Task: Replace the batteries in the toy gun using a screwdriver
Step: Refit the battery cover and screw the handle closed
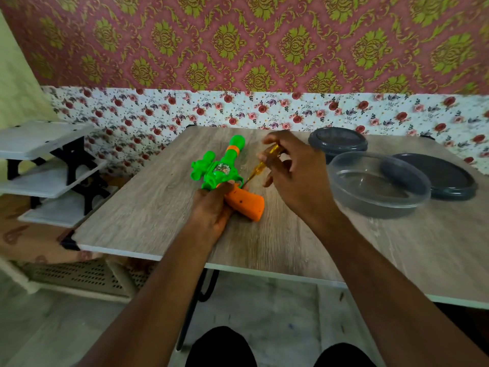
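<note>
The toy gun (219, 170), glossy green plastic with a rounded orange handle, lies on the wood-grain desk (291, 247), with the grip of the left hand (211, 207) wrapped where handle meets body. The right hand (296, 176) has its grip pinched on the screwdriver (260, 166) by its clear amber handle. The thin tip could skid off the slick plastic if the gun shifts.

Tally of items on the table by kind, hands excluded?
toy gun: 1
screwdriver: 1
dark round tub: 1
clear round tub: 1
dark round lid: 1
Total: 5
</note>
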Demonstrator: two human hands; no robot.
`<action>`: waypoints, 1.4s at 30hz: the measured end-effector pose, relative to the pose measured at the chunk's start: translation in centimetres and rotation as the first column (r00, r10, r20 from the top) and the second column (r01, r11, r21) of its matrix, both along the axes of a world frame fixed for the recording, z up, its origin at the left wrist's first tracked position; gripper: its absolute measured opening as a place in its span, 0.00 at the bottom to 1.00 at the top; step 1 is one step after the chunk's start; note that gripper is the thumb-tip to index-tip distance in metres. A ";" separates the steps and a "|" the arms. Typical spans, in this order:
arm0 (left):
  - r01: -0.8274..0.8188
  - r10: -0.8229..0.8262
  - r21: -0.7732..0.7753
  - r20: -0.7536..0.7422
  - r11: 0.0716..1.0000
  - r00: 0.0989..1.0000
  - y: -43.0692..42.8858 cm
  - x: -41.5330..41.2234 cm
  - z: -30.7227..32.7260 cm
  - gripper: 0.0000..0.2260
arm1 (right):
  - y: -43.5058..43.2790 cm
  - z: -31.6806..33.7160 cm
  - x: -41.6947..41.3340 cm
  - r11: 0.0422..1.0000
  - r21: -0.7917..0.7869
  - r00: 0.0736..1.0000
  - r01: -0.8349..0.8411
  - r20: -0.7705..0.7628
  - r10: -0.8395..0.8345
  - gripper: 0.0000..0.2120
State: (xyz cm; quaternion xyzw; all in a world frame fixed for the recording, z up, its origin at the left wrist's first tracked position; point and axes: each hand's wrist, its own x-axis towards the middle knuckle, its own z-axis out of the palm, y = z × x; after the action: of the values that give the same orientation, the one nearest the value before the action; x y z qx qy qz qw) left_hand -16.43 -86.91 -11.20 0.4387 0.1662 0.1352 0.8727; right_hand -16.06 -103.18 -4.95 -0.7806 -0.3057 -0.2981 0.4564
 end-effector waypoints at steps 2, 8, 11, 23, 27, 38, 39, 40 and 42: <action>-0.019 0.019 0.034 0.001 0.999 1.000 -0.3 -0.4 0.1 0.08 | -0.2 -0.3 0.1 0.998 0.038 0.995 0.054 0.082 -0.057 0.10; -0.136 0.248 0.577 -0.119 0.805 0.962 1.2 -0.5 -0.8 0.24 | -0.7 -3.2 3.8 0.959 -0.166 0.932 0.229 0.321 -0.167 0.10; -0.121 0.264 0.654 -0.124 0.747 0.957 2.0 -1.2 0.0 0.20 | -0.5 -5.1 5.9 0.877 -0.374 0.916 0.303 0.368 -0.159 0.17; -0.206 0.369 0.834 0.003 0.511 0.929 2.3 -2.6 -0.3 0.21 | 0.7 -6.1 8.9 0.535 -0.831 0.987 0.152 0.157 -0.037 0.19; -0.219 0.368 0.830 0.018 0.513 0.930 2.2 -3.0 -0.4 0.19 | 0.6 -6.3 9.2 0.575 -0.813 0.996 0.095 0.078 -0.054 0.18; -0.265 0.460 0.908 0.094 0.324 0.883 2.0 -3.3 -0.9 0.28 | 0.7 -5.8 8.4 0.546 -0.836 0.998 0.063 0.038 -0.056 0.19; -0.289 0.478 0.905 0.114 0.311 0.871 1.8 -3.5 -0.7 0.26 | 0.5 -5.7 8.2 0.547 -0.835 0.997 0.058 0.026 -0.066 0.20; -0.313 0.483 0.897 0.134 0.312 0.866 1.6 -3.8 -0.3 0.24 | 0.4 -5.6 7.9 0.548 -0.835 0.997 0.054 0.014 -0.078 0.20; -0.346 0.464 0.894 0.188 0.283 0.866 1.4 -3.9 -0.1 0.21 | -0.2 -5.6 7.3 0.582 -0.812 0.995 0.055 -0.004 -0.100 0.23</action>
State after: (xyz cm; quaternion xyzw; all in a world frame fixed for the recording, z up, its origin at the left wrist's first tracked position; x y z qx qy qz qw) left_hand -20.35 -85.54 -11.29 0.7892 0.2180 0.3954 0.4163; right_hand -8.78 -103.35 -10.59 -0.9223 -0.3623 -0.1267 0.0447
